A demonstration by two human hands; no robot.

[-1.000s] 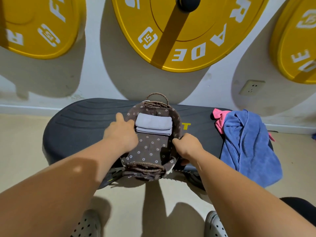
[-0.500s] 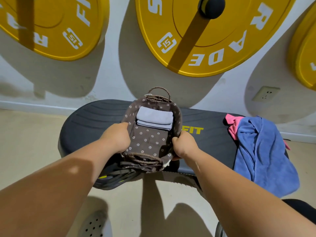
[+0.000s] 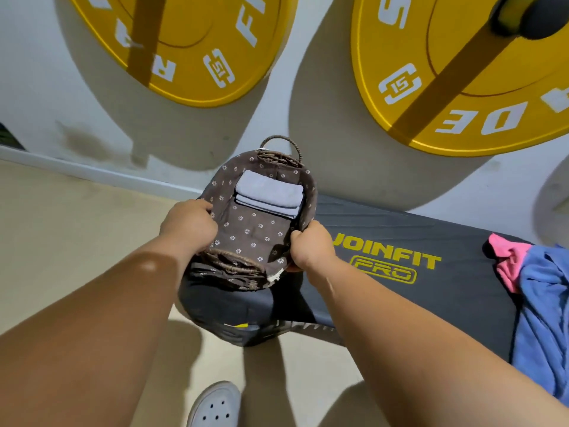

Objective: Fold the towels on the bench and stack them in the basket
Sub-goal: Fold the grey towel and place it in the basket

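A wicker basket (image 3: 246,266) with a brown flowered lining stands at the left end of the black bench (image 3: 455,291). A folded grey towel (image 3: 268,194) lies at the basket's far end. My left hand (image 3: 189,224) grips the basket's left rim. My right hand (image 3: 311,246) grips its right rim. An unfolded blue towel (image 3: 542,306) hangs over the bench's right end, with a pink towel (image 3: 506,257) bunched partly under it.
Large yellow weight plates (image 3: 462,72) hang on the white wall just behind the bench. Beige floor lies to the left and in front. My white shoe (image 3: 215,405) is below the basket.
The basket, held by both hands, has slid left along the bench to its left end, uncovering the bench's yellow lettering. The towels at the right have stayed put.
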